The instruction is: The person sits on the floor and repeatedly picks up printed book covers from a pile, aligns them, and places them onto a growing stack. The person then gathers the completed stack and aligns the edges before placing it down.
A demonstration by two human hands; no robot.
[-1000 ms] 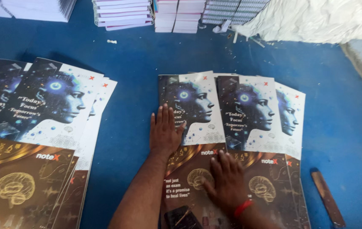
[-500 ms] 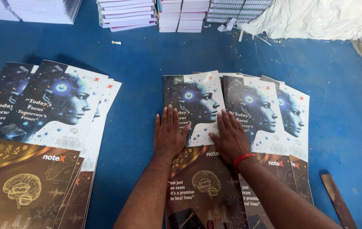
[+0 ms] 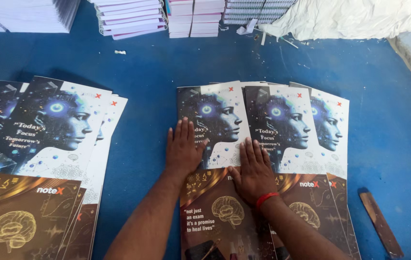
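Head camera shows white paper stacks (image 3: 128, 17) far on the blue floor (image 3: 157, 82). Your left hand (image 3: 182, 150) and right hand (image 3: 253, 171) lie flat, fingers spread, gripping nothing, on fanned glossy printed covers (image 3: 268, 120) at centre.

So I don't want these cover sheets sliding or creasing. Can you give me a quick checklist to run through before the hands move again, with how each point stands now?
1. Left hand flat on the left edge of the fanned cover sheets: ok, palm down, fingers spread.
2. Right hand flat on the same fan: ok, it lies across the seam between the front two sheets.
3. Sheets squared up: not ok, three are fanned out to the right.
4. Sheets free of creases: cannot tell, the hands cover part of them.
5. Second pile of covers apart from this one: ok, blue floor shows between them.
6. Wooden strip off the sheets: ok, it lies to their right.
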